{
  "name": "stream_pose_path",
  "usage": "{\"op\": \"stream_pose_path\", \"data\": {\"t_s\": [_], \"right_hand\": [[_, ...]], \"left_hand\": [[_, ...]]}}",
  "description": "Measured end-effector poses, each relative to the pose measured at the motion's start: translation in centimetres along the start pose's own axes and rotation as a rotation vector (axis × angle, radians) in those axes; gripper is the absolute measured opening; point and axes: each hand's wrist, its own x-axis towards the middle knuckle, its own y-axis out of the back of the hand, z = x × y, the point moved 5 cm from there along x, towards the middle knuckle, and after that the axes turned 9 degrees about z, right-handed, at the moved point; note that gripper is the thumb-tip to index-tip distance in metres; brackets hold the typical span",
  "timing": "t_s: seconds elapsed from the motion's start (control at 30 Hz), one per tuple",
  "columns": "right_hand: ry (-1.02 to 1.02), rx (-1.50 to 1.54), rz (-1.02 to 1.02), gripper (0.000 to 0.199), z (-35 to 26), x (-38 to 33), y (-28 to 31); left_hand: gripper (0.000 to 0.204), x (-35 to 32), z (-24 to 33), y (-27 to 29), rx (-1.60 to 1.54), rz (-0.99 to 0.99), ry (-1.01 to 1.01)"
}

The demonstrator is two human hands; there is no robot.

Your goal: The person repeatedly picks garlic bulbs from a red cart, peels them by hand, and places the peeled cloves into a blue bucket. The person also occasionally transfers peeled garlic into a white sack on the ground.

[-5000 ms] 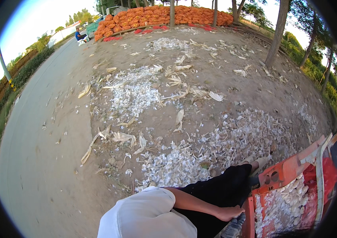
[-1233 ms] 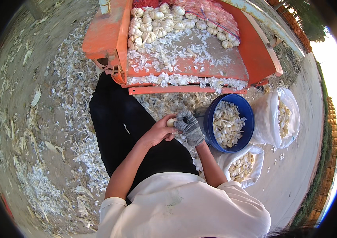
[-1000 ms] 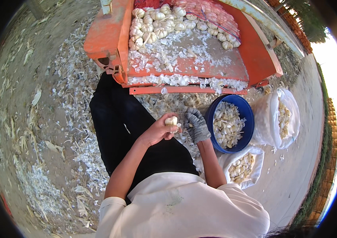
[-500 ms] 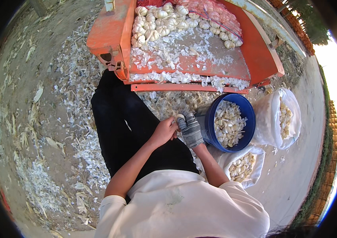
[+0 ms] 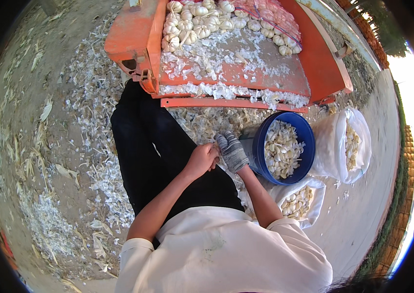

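My bare left hand [image 5: 203, 160] is closed, its curled fingers meeting the right hand above my black-trousered lap. A grey knit glove covers my right hand [image 5: 232, 152], whose fingers bend inward against the left fingertips. What lies between the two hands is hidden now. Close to the right hand stands a blue bucket [image 5: 309, 146], tilted in view, holding many pale garlic cloves [image 5: 282, 149]. Beyond my knees, whole garlic bulbs [image 5: 202, 22] are heaped on an orange metal tray [image 5: 285, 73] strewn with papery skins.
A white sack [image 5: 326, 146] of cloves leans right of the bucket; another white sack [image 5: 317, 200] with cloves sits nearer me. Red mesh netting [image 5: 275, 14] covers bulbs at the back. Skins and dry husks litter the ground [image 5: 36, 161] at left.
A pale garlic piece showed at the fingertips between my hands; now it is out of sight. The gloved fingers have come down over that spot.
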Motion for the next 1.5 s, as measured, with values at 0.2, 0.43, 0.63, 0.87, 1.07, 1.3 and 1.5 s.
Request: {"op": "stream_pose_path", "data": {"t_s": [0.2, 0.43, 0.63, 0.87, 1.07, 1.3, 1.5], "right_hand": [[-0.367, 0.445, -0.056, 0.027, 3.3, -0.6, -1.9], [-1.359, 1.357, 0.012, 0.027, 2.6, -0.7, 2.7], [-0.147, 0.266, -0.205, 0.029, 1.7, -0.3, 5.6], [-0.182, 0.596, -0.276, 0.031, 2.1, -1.6, 4.1], [-0.812, 1.080, 0.065, 0.033, 0.5, -2.9, 4.6], [-0.222, 0.516, 0.377, 0.017, -0.8, -5.2, 3.0], [-1.278, 1.676, 0.330, 0.020, 0.1, -7.9, 2.9]], "left_hand": [[0.018, -0.5, 0.8, -0.1, -0.111, -0.048, 0.022], [0.032, 1.2, -0.2, 0.9, 0.298, 0.137, -0.315], [0.034, -0.5, 5.2, -1.0, 0.176, 0.100, -0.565], [0.028, -1.4, 6.1, -1.3, 0.585, 0.075, -0.856], [0.029, -1.6, 4.7, -1.0, 0.332, 0.114, -0.566], [0.026, -2.2, 3.5, -2.7, 0.444, 0.167, -0.680], [0.024, -2.7, 3.7, -3.5, 0.176, 0.113, -0.469]]}}
